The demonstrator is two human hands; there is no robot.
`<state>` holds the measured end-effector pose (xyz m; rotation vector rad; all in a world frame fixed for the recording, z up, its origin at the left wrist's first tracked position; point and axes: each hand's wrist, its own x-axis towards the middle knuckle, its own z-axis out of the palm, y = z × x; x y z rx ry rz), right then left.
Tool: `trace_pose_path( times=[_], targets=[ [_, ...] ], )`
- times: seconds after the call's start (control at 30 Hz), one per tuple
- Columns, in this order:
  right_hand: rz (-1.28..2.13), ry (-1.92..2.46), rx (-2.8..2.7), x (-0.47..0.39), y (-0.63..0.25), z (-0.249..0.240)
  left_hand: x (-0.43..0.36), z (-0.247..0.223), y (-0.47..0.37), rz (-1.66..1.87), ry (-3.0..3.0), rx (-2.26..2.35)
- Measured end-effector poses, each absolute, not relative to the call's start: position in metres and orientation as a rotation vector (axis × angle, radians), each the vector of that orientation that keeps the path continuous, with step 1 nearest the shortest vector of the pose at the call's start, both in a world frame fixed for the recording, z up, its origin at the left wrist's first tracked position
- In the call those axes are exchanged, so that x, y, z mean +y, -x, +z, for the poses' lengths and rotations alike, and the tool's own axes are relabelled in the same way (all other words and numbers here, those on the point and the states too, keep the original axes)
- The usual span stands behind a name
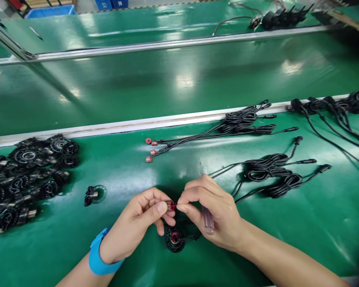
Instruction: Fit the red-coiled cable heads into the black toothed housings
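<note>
My left hand (151, 211), with a blue band on its wrist, pinches a small red-and-copper wound core (171, 205) between thumb and fingers. Close against it on the right, my right hand (208, 205) has thumb and index finger pressed together at the core's edge, on what looks like a thin wire. A screwdriver with a clear handle (208, 221) is also tucked in my right hand, its shaft pointing up and away. Just below the hands lies a black round housing (175, 240) with a red-wound core in its middle and a black cable running right.
Many black housings (25, 155) are piled at the left; a single one (90, 195) lies nearer. Coiled black cables (269, 167) lie right, others (239, 121) with red cores behind. More cabled parts (329, 104) sit far right. A pale rail (113, 126) crosses behind.
</note>
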<state>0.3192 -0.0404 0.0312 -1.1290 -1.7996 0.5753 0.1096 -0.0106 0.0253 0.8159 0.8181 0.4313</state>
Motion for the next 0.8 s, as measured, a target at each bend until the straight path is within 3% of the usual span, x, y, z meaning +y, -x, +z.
trace_pose_path(
  times=[0.57, 0.8],
  targets=[
    [0.284, 1.100, -1.934, -0.046, -0.324, 0.022, -0.016, 0.026, -0.110, 0.354, -0.709, 0.860],
    [-0.049, 0.933, -2.129, -0.047, -0.324, 0.025, -0.015, 0.026, -0.112, 0.194, -0.567, 0.803]
  ],
)
